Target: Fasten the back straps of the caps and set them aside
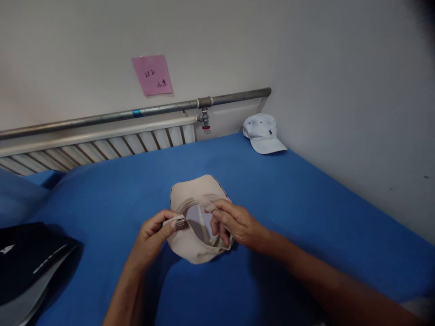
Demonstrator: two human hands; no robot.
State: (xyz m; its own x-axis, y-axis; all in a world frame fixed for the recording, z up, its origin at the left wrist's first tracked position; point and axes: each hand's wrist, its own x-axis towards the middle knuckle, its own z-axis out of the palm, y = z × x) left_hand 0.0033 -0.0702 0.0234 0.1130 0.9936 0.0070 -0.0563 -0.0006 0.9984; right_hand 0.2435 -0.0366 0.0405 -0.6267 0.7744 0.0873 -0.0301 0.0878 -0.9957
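A beige baseball cap point(193, 190) lies upside down on the blue surface, its brim pointing away from me and its inside facing up. My left hand point(154, 233) pinches the left end of the cap's back strap, beside a small metal buckle point(181, 222). On the other side, my right hand point(234, 224) reaches over the cap's opening. Its thumb and index finger pinch the loose strap end point(210, 208), while the other fingers curl down inside the right rim.
A pale blue cap point(264, 136) sits at the far right corner by the wall. Dark caps point(30, 262) lie at the left edge. Behind the blue surface point(136, 190) run a radiator point(136, 142), a metal pipe point(170, 107) with a red valve, and a pink note point(152, 76) on the wall.
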